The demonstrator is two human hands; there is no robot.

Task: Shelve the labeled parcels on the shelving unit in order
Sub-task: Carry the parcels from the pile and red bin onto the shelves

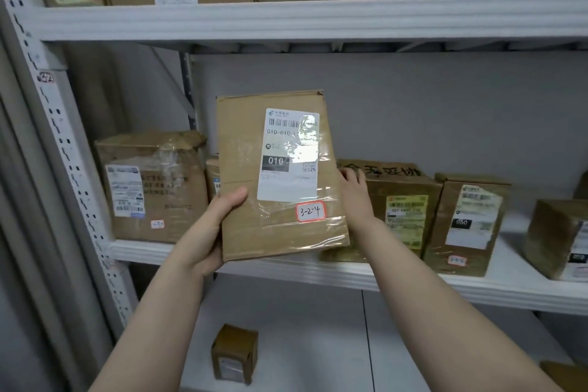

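**Left hand (211, 229) grips the parcel (276, 175) at the middle shelf (318, 274)**

Head view: the left hand clasps the lower left edge of the parcel, thumb pressed on its taped front. The right hand (354, 194) lies at the right edge, fingers fairly straight; whether it clasps anything is unclear. The flat cardboard parcel, marked 3-2-4, stands upright before the white metal middle shelf, where at least five brown boxes (152, 188) sit.
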